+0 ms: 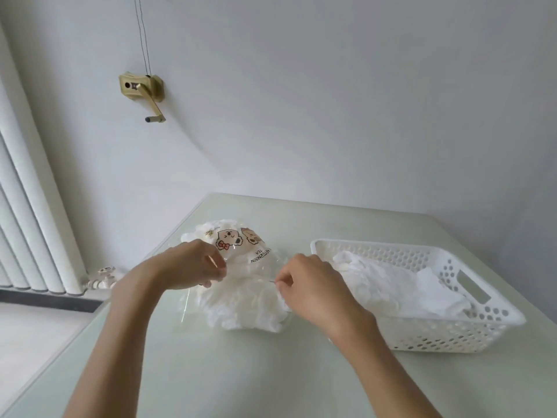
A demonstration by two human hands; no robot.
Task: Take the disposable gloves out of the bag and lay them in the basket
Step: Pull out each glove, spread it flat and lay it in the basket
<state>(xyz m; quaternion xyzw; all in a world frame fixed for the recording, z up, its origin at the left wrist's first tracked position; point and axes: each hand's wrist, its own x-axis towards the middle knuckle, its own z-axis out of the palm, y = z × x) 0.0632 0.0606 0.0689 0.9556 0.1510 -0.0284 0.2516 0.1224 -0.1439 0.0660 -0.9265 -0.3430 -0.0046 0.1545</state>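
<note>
I see one bag (241, 251) on the tabletop (241, 372) and one basket (482, 333) — gloves (391, 285) already inside. My two hands — left hand (193, 267), right hand (310, 282) — each pinch the bag's opening, fingers curled.

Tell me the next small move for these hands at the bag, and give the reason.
Probably pull the bag's mouth wider. The left hand and right hand each pinch its clear film, a heap of gloves bulges at the opening, and the basket beside it already holds some.

Pale green table (271, 372) against a plain white wall (331, 101) (brass crank (144, 92) mounted), white radiator (27, 221) at left.
</note>
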